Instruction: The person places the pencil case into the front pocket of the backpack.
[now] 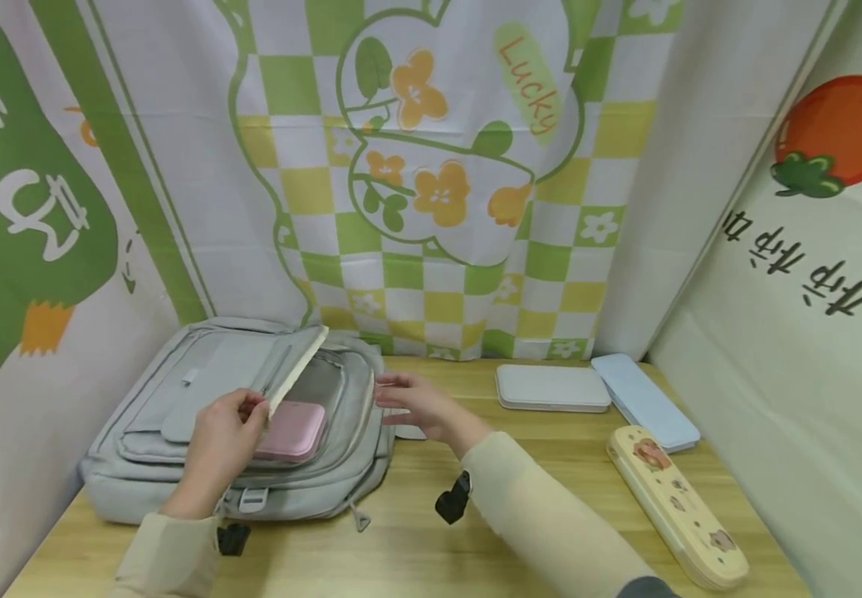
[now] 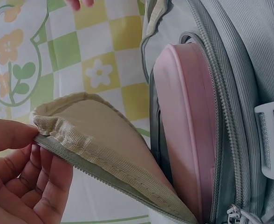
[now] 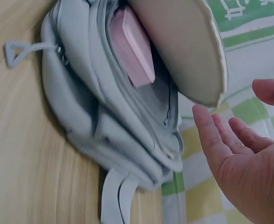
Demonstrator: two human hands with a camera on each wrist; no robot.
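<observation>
Backpack of soft grey fabric [image 1: 154, 415] lies on the wooden surface [image 1: 401, 515]; left grip [image 1: 223, 436] pinches its cream-lined front flap [image 2: 99, 128] at the edge. Right grip [image 1: 427, 407] empty, fingers extended. Flat pink rounded-corner case [image 1: 295, 433] sits in the open pocket [image 1: 322, 378]: likely light, stiff, slightly slick; best taken across its 2 long edges.

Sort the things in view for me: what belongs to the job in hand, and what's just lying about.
Part of the job, it seems:
gray backpack
its flap, pinched by the left hand
pink case, in the open pocket

Lying about, untouched by either hand:
white case
light blue case
yellow case with printed pictures
</observation>
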